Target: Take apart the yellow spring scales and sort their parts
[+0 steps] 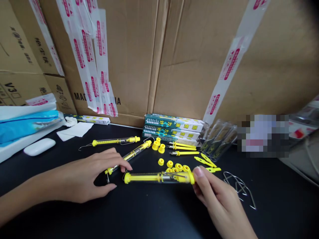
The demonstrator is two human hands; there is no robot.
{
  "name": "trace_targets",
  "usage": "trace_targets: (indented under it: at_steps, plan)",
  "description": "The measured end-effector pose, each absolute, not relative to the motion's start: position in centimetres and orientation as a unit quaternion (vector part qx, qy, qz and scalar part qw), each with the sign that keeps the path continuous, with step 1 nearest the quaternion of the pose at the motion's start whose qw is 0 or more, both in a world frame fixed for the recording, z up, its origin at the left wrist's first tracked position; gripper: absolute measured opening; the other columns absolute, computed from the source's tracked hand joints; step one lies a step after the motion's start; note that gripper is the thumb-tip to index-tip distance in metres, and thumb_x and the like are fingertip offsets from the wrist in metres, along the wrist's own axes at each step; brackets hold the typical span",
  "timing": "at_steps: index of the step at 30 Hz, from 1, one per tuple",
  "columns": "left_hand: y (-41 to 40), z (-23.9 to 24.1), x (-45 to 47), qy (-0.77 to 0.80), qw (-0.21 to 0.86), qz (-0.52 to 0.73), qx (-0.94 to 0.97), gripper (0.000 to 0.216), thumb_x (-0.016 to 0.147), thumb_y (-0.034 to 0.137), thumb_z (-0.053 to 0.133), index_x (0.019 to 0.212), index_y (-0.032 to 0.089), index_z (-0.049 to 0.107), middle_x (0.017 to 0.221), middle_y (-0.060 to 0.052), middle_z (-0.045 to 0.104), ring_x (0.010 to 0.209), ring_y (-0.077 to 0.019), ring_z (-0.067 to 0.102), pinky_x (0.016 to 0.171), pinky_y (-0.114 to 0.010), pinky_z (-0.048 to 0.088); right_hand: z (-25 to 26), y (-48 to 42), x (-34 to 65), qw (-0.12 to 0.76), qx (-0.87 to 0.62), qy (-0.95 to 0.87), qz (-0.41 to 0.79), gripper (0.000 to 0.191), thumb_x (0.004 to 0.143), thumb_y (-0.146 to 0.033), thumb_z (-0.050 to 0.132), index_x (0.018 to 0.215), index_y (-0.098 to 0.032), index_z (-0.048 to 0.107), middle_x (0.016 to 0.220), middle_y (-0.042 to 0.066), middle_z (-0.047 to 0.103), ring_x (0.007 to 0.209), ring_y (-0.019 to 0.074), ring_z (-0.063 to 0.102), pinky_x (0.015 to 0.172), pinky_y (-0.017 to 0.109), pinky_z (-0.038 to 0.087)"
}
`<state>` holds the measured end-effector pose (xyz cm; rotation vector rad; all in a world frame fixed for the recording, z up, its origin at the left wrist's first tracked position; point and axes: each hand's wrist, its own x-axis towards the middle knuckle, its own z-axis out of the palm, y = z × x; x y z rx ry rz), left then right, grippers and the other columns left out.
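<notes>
My right hand [211, 189] pinches the yellow end cap of a clear tubular spring scale [149, 178], held level above the black table. Its other end points at my left hand [87, 176], whose thumb and fingers are apart. The left fingertips are close to the wire hook at that end; whether they touch it I cannot tell. Behind the left fingers a second spring scale [134, 153] lies slanted, partly covered by them. Farther back lies a third spring scale [114, 141], its hook toward the left.
Behind the held scale are yellow collars [161, 148], yellow rings [178, 167], yellow rods [184, 153] and flat yellow pieces [205, 160]. Bent wire hooks [239, 186] lie right, near clear tubes [219, 139]. Printed boxes [171, 126] are stacked against a cardboard wall [186, 66]. A white mouse [40, 146] sits left.
</notes>
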<state>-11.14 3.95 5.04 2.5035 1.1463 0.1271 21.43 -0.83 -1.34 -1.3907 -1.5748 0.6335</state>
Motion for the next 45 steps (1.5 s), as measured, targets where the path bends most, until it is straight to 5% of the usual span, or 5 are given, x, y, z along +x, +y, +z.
trace_targets:
  at_steps: [11,20,25,35,45]
  plan:
    - [5.9,4.1,-12.4,0.377,0.009,0.136,0.916,0.041,0.096,0.010,0.039,0.126,0.030,0.060,0.121,-0.004,0.064,0.108,-0.0238,0.057,0.094,-0.038,0.043,-1.0,-1.1,21.3,0.489,-0.550,-0.612,0.287,0.049,0.099,-0.058,0.045,0.067,-0.022,0.048,0.061,-0.003,0.046,0.053,0.0126,0.044,0.045,0.021,0.038]
    - [1.5,2.5,-6.5,0.354,-0.081,0.242,0.900,0.057,0.100,0.063,0.035,0.135,0.019,0.046,0.126,-0.009,0.064,0.116,-0.0266,0.060,0.096,-0.037,0.044,-0.5,-1.2,20.8,0.467,-0.526,-0.651,0.286,0.043,0.102,-0.050,0.045,0.069,-0.022,0.050,0.064,-0.002,0.050,0.057,0.0134,0.049,0.045,0.022,0.035]
    - [1.8,1.0,-3.4,0.299,-0.228,0.228,0.898,0.026,0.107,0.021,0.029,0.110,0.014,0.054,0.077,-0.003,0.069,0.064,-0.0210,0.067,0.057,-0.034,0.044,-0.5,-0.9,21.3,0.428,-0.534,-0.658,0.315,0.047,0.104,-0.052,0.039,0.069,-0.022,0.052,0.060,-0.004,0.047,0.051,0.0117,0.043,0.046,0.023,0.032]
    - [2.2,0.7,-4.7,0.357,0.006,0.181,0.916,0.028,0.103,0.022,0.026,0.088,0.023,0.049,0.065,0.002,0.060,0.050,-0.0182,0.060,0.049,-0.032,0.032,-0.5,-0.8,21.6,0.393,-0.464,-0.742,0.281,0.022,0.102,-0.035,0.048,0.084,-0.023,0.052,0.074,-0.002,0.055,0.057,0.0132,0.051,0.050,0.023,0.042]
    - [3.0,0.5,-4.3,0.461,-0.011,0.177,0.870,0.057,0.105,0.032,0.028,0.054,0.020,0.051,0.043,0.002,0.055,0.036,-0.0132,0.054,0.046,-0.030,0.021,-0.2,-1.3,21.4,0.439,-0.377,-0.783,0.228,0.011,0.094,-0.021,0.063,0.094,-0.025,0.053,0.091,0.002,0.065,0.076,0.0161,0.065,0.067,0.025,0.055]
